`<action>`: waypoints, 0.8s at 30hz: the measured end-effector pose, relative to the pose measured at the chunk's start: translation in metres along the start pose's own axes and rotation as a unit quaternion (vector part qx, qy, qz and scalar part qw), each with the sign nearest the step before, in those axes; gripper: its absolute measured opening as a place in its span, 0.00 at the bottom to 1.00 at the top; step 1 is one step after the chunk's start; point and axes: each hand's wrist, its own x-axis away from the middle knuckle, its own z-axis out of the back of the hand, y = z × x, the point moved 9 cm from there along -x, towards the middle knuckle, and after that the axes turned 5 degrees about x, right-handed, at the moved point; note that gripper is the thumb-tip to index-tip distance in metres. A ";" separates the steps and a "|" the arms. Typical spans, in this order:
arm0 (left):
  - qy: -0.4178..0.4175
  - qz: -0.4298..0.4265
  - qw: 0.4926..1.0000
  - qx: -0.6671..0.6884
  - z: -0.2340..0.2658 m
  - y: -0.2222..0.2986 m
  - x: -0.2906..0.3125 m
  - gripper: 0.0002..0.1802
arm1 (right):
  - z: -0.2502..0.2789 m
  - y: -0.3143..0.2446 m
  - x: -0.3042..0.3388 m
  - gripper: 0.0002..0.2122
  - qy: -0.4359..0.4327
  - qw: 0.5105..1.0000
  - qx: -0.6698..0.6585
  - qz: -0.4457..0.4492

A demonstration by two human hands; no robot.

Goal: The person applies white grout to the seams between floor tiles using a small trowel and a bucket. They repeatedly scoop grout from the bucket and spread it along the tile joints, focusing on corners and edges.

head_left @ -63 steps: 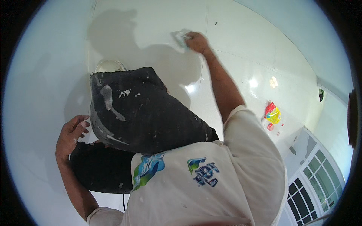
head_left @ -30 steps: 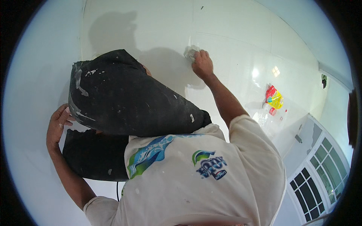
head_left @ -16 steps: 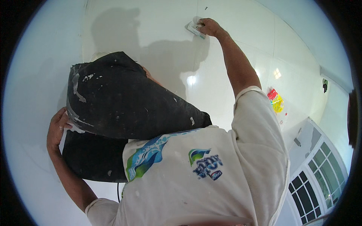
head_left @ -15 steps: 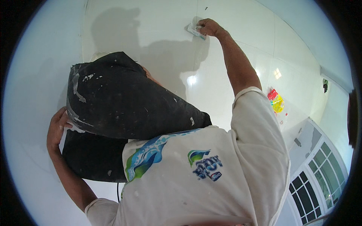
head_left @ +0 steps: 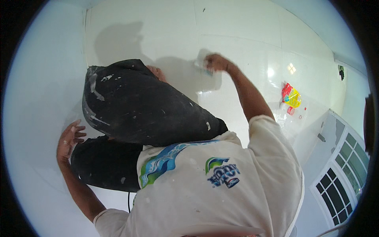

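Below, glossy floor tiles (head_left: 241, 51) catch light; over them the right hand (head_left: 216, 63) grips a blurred pale pad (head_left: 203, 69). The left hand (head_left: 70, 141), fingers loosely spread, nears a bluish wall (head_left: 35, 102); white-framed panes (head_left: 335, 197) stand rightward.

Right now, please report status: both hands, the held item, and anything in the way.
Right hand gripping pale item, blurred. Left hand open beside black trousers, nothing visible in it. Red-and-yellow packet off to the right, apart from both hands.
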 end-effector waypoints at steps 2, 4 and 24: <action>0.062 0.036 0.997 0.017 0.000 -0.032 -0.007 0.39 | 0.070 0.002 -0.033 0.17 0.085 0.994 -0.029 -0.057; 0.073 0.035 0.993 0.082 -0.016 -0.057 -0.035 0.38 | 0.122 0.011 -0.064 0.19 0.169 0.979 -0.075 -0.085; 0.066 0.015 0.937 0.344 -0.058 -0.196 -0.249 0.25 | -0.087 0.075 0.112 0.21 0.008 0.886 -0.408 -0.220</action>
